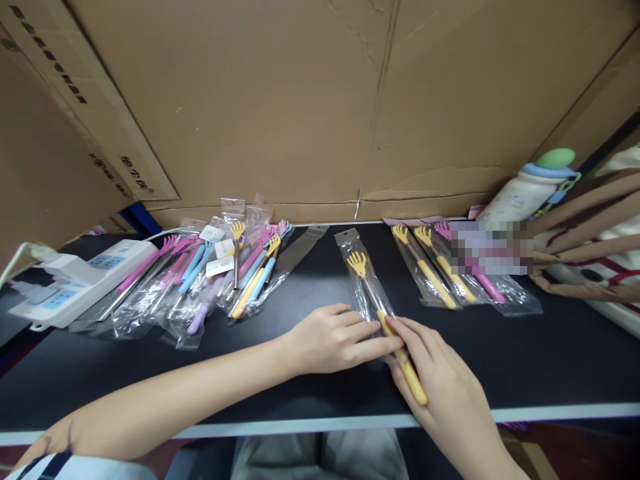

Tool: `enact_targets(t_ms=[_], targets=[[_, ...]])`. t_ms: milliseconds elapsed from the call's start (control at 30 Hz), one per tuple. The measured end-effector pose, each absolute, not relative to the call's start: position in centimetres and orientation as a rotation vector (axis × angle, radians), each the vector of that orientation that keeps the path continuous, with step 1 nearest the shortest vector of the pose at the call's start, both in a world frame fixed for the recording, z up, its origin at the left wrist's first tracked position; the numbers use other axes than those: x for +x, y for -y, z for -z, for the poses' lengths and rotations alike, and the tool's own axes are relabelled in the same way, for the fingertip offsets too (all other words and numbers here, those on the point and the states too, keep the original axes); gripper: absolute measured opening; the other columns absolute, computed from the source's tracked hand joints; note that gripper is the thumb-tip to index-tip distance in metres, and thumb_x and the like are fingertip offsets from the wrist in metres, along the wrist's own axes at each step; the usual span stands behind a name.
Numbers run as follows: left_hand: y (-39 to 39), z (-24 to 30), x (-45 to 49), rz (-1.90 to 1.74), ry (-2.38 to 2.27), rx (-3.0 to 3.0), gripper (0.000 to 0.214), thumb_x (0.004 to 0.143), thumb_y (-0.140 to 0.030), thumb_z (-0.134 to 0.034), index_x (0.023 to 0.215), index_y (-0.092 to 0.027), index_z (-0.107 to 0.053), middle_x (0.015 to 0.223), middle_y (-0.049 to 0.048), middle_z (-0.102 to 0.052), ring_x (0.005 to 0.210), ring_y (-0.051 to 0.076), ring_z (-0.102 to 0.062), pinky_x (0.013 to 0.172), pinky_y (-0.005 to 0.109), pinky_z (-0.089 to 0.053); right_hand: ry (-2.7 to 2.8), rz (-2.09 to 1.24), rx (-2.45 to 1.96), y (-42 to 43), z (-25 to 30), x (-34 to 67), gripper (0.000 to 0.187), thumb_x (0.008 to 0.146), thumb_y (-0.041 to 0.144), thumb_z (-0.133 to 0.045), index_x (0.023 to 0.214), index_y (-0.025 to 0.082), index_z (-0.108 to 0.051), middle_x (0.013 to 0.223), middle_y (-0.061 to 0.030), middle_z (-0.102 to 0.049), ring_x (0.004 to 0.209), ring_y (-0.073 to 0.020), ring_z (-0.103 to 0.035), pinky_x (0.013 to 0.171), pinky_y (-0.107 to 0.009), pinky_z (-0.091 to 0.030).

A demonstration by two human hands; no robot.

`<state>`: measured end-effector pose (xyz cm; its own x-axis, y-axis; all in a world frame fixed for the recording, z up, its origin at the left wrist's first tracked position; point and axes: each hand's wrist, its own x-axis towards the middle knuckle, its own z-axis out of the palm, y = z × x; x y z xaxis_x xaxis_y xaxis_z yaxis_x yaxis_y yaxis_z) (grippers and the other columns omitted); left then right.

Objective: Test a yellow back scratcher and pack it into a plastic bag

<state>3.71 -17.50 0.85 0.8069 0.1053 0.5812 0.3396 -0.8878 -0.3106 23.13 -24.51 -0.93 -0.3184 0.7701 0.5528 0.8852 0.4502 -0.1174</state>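
Observation:
A yellow back scratcher with a metal shaft lies slanted in front of me, its claw end inside a clear plastic bag. The handle's lower end sticks out of the bag toward me. My right hand grips this handle from the right, thumb underneath. From the left, my left hand pinches the bag near its lower end, fingertips against the handle and close to the right fingers. What lies beneath the left fingers is partly hidden.
Several bagged back scratchers are heaped at left, beside a white power strip with plugs. To the right lie two yellow back scratchers and a pink one, all bagged. A bottle and a bag with brown straps stand behind them. Cardboard walls the back.

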Motion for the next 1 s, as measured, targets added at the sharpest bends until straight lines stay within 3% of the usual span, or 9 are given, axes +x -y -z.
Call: enact_targets(t_ms=[233,467,600,767,1000], targets=[[17.6,-0.5,3.6,0.843,0.331,-2.623,0.026,0.094,-0.022,-0.045,0.114,-0.027,-0.061,0.099,-0.0036,-0.070,0.073,0.008,-0.061,0.065,0.021,-0.044,2.148,0.207,-1.440,23.2,0.6,23.4,0.018,0.087,0.030,-0.048,0.100,0.019,-0.053,0.087,-0.0058,-0.061,0.075,-0.0176,-0.059,0.066,-0.030,-0.047],[17.0,-0.2,3.0,0.708,0.467,-2.678,0.033,0.094,-0.018,-0.039,0.118,-0.029,-0.058,0.100,-0.0014,-0.070,0.074,0.008,-0.061,0.065,0.021,-0.043,2.383,-0.059,-1.346,23.2,-0.3,25.4,0.054,0.077,0.035,-0.063,0.127,0.022,-0.046,0.112,-0.0080,-0.059,0.100,-0.0211,-0.058,0.081,-0.035,-0.050],[17.0,-0.3,3.0,0.733,0.451,-2.689,0.031,0.092,-0.018,-0.039,0.111,-0.028,-0.061,0.094,-0.0034,-0.071,0.072,0.007,-0.061,0.064,0.021,-0.043,2.505,-0.128,-1.260,23.4,-0.6,26.7,0.061,0.078,0.038,-0.063,0.134,0.025,-0.041,0.124,-0.0092,-0.054,0.112,-0.0226,-0.053,0.090,-0.037,-0.048],[16.8,-0.5,2.8,0.782,0.387,-2.714,0.024,0.091,-0.018,-0.044,0.099,-0.026,-0.066,0.090,-0.0071,-0.071,0.069,0.007,-0.060,0.062,0.022,-0.042,2.498,-0.080,-1.242,22.8,-0.7,26.2,0.047,0.083,0.036,-0.059,0.127,0.025,-0.048,0.118,-0.0083,-0.057,0.108,-0.0217,-0.054,0.089,-0.037,-0.048],[16.1,-0.8,1.6,0.680,0.382,-2.717,0.023,0.092,-0.018,-0.044,0.101,-0.025,-0.064,0.090,-0.0055,-0.071,0.067,0.008,-0.060,0.060,0.023,-0.040,2.586,0.001,-1.150,20.5,-1.6,24.6,0.028,0.082,0.026,-0.061,0.109,0.019,-0.055,0.096,-0.0059,-0.060,0.088,-0.0193,-0.057,0.075,-0.033,-0.048]])
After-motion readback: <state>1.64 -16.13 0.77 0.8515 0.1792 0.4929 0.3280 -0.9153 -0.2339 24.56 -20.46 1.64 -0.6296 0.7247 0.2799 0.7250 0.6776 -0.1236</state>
